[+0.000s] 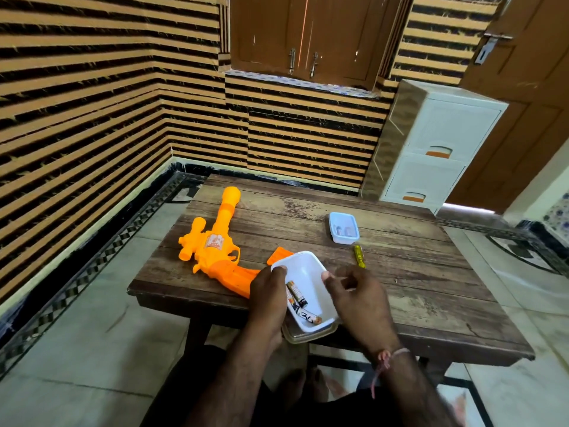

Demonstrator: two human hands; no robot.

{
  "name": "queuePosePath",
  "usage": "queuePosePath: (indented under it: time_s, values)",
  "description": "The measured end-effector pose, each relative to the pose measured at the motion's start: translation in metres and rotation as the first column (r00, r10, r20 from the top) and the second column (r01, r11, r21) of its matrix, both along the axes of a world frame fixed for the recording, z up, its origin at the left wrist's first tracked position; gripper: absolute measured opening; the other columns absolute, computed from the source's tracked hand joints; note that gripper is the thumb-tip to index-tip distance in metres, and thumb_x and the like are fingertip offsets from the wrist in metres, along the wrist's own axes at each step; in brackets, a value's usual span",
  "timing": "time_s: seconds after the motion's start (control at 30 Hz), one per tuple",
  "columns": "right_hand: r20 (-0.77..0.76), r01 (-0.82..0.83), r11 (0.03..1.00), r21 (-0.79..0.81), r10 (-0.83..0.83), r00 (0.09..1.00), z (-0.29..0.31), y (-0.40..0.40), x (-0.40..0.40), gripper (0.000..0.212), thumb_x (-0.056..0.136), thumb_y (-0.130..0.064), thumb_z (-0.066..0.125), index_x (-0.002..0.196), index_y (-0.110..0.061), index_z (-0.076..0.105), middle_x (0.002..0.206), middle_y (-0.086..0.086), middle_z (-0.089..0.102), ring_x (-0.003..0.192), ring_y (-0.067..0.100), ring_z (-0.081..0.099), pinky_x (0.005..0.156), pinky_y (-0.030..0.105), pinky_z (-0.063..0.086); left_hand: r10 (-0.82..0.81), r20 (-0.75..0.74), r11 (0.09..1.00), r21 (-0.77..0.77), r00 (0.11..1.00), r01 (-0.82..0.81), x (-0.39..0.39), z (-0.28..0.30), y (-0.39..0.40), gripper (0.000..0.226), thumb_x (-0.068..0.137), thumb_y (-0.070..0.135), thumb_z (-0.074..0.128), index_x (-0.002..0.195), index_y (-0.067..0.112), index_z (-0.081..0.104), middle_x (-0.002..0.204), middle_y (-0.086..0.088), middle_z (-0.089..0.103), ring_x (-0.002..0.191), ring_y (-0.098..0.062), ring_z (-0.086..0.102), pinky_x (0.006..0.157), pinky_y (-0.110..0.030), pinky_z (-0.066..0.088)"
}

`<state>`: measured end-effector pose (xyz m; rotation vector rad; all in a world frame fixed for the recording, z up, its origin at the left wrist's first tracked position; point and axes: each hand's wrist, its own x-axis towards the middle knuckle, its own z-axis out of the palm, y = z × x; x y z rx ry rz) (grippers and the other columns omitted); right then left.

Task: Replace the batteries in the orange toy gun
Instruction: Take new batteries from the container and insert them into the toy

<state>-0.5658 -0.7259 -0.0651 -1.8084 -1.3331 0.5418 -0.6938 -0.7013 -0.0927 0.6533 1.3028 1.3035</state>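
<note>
The orange toy gun [215,241] lies on the left of the wooden table [400,272], barrel pointing away. An orange battery cover [278,253] lies beside its grip. A white tray [309,274] tilts off the table's front edge, with batteries [303,306] in its lower end. My left hand [268,291] grips the tray's left rim. My right hand [357,297] holds the right rim with its thumb, fingers curled behind. A yellow screwdriver [359,256] lies to the right of the tray.
A small pale-blue container [344,228] with small items inside stands at the table's middle back. A white drawer unit [431,149] stands behind the table on the right. Striped walls close in on the left and back. My feet show under the table.
</note>
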Motion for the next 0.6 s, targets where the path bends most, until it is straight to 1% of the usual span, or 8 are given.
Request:
queuePosePath:
  time_s: [0.1,0.2,0.23,0.27,0.33,0.4,0.5,0.6]
  values:
    - [-0.027,0.003,1.0,0.003,-0.003,1.0,-0.021,-0.001,-0.003,0.022,0.082,-0.019,0.071,0.066,-0.016,0.058,0.061,-0.007,0.06,0.059,0.012,0.056,0.052,0.018,0.037,-0.026,0.015,0.999,0.034,1.0,0.026,0.001,0.0,-0.002,0.017,0.097,0.021,0.056,0.086,0.01,0.065,0.08,-0.012,0.068,0.069,-0.023,0.063,0.064,-0.032,0.051]
    - [-0.065,0.098,0.995,0.035,-0.096,0.993,-0.022,0.001,-0.001,0.02,0.084,-0.015,0.068,0.069,-0.014,0.056,0.063,-0.002,0.059,0.059,0.015,0.054,0.05,0.013,0.034,-0.028,0.017,0.999,0.04,0.999,0.027,-0.005,-0.003,0.001,0.022,0.092,0.033,0.062,0.092,0.012,0.07,0.091,-0.017,0.072,0.084,-0.032,0.068,0.081,-0.047,0.056]
    - [-0.096,0.125,0.991,0.043,-0.121,0.988,-0.021,0.002,0.001,0.019,0.085,-0.016,0.067,0.071,-0.014,0.055,0.065,0.0,0.06,0.061,0.016,0.054,0.051,0.014,0.034,-0.014,-0.016,0.998,0.06,1.0,0.015,-0.007,-0.002,0.001,0.018,0.089,0.029,0.061,0.096,0.016,0.072,0.095,-0.016,0.073,0.088,-0.034,0.069,0.085,-0.048,0.057]
    - [-0.13,0.147,0.988,0.05,-0.14,0.982,-0.02,0.002,0.004,0.018,0.086,-0.016,0.065,0.073,-0.013,0.054,0.068,0.001,0.06,0.063,0.017,0.054,0.053,0.018,0.036,0.001,-0.064,0.997,0.077,0.998,0.004,-0.01,-0.002,0.002,0.023,0.087,0.017,0.058,0.105,0.019,0.072,0.1,-0.012,0.072,0.088,-0.027,0.069,0.083,-0.04,0.058]
    - [-0.203,0.171,0.983,0.062,-0.155,0.967,-0.021,0.002,0.007,0.016,0.087,-0.015,0.062,0.076,-0.012,0.051,0.07,0.004,0.059,0.067,0.023,0.053,0.057,0.028,0.036,0.015,-0.167,0.994,0.107,0.986,0.003,-0.015,0.004,0.002,0.056,0.083,-0.009,0.046,0.128,0.022,0.06,0.115,-0.003,0.065,0.085,-0.008,0.066,0.07,-0.022,0.056]
    - [-0.246,0.166,0.984,0.062,-0.146,0.958,-0.024,0.0,0.008,0.013,0.088,-0.014,0.059,0.079,-0.012,0.049,0.07,0.004,0.057,0.067,0.024,0.053,0.056,0.028,0.035,0.019,-0.278,0.991,0.13,0.96,0.018,-0.014,0.012,0.001,0.077,0.081,-0.012,0.044,0.145,0.03,0.042,0.132,0.004,0.054,0.102,-0.01,0.064,0.08,-0.03,0.057]
    - [-0.288,0.124,0.992,0.028,-0.11,0.951,-0.033,-0.001,0.004,0.012,0.09,-0.015,0.057,0.082,-0.01,0.048,0.071,0.003,0.057,0.064,0.018,0.051,0.054,0.021,0.036,0.018,-0.357,0.99,0.134,0.934,0.032,-0.007,0.026,0.003,0.084,0.077,0.009,0.054,0.152,0.035,0.027,0.145,0.007,0.046,0.125,-0.02,0.053,0.101,-0.045,0.049]
    - [-0.482,0.087,0.996,0.005,-0.074,0.873,-0.046,0.002,-0.004,0.015,0.091,-0.027,0.058,0.084,-0.017,0.049,0.082,0.011,0.064,0.071,0.022,0.056,0.066,0.034,0.048,-0.029,-0.4,0.994,0.086,0.916,0.069,0.001,0.031,0.006,0.077,0.063,0.035,0.053,0.138,0.02,0.052,0.124,-0.001,0.066,0.106,-0.021,0.064,0.093,-0.043,0.053]
